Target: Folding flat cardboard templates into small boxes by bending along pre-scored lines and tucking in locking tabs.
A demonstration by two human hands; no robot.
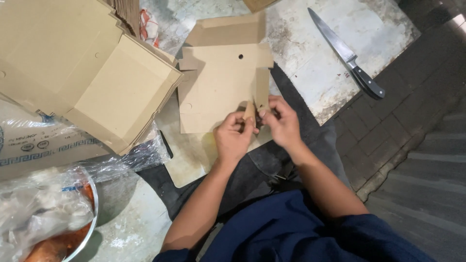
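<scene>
- Left hand [234,138]: fingers curled tight, pinching a small flap at the lower right corner of a flat cardboard box blank [216,90].
- Right hand [283,123]: fingers closed on the same corner, touching the flap from the other side.
- The blank lies on the floor in front of the person's knees, partly folded.
- A stack of flat cardboard boxes [92,73] sits just left of it.
- A black-handled kitchen knife [347,53] lies well apart, upper right.
- A metal bowl [85,228] with plastic bags sits lower left.

Stack of flat boxes [82,73] cut off at top and left edge. Steel bowl [90,218] clipped at bottom-left, contents blurred under plastic wrap [39,204]. Box flap [250,112] partly hidden by fingers [242,123].
</scene>
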